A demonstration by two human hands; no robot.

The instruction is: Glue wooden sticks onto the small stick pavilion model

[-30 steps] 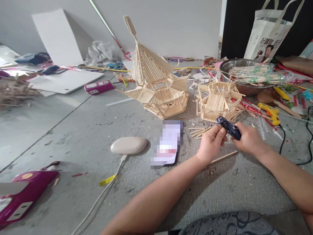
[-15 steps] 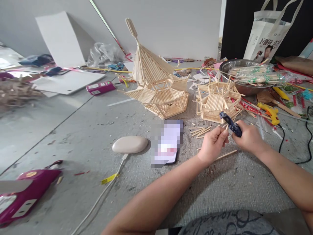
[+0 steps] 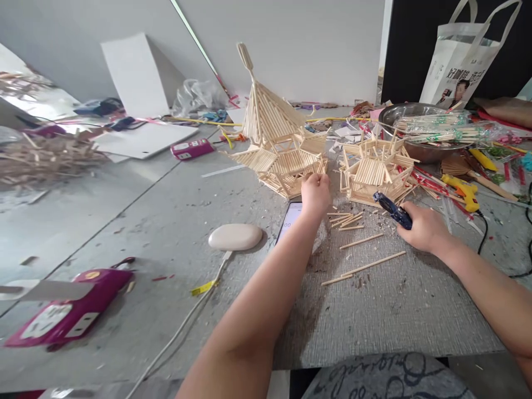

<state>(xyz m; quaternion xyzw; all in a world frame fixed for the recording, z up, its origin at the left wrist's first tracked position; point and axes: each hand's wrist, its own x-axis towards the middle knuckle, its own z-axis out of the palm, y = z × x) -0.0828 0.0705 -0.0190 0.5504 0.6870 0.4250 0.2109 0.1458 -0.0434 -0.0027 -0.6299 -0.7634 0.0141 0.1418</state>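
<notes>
My left hand [image 3: 316,194] reaches to the front right edge of a pavilion-like model of thin wooden sticks [image 3: 270,119]. Its fingers are closed, and whatever they pinch is hidden; I cannot tell whether they touch the model. In my right hand [image 3: 424,227] are dark blue pliers [image 3: 393,210], jaws pointing up and left, clear of any stick. Behind the pliers stands a smaller stick framework [image 3: 374,169]. Short cut sticks [image 3: 347,220] lie in front of it, and a longer stick [image 3: 374,264] rests nearer me. My left forearm partly covers a phone [image 3: 290,220].
A beige oval device [image 3: 235,237] with a white cable lies left of the phone. Farther right are a yellow glue gun [image 3: 461,190] and a metal bowl [image 3: 430,148] holding bagged sticks. A purple power strip [image 3: 78,307] sits front left, a stick heap [image 3: 50,158] behind it.
My left hand has moved left and away, from beside the pliers to the larger model's edge. The right hand stays nearly in place with the pliers. The view has shifted slightly left.
</notes>
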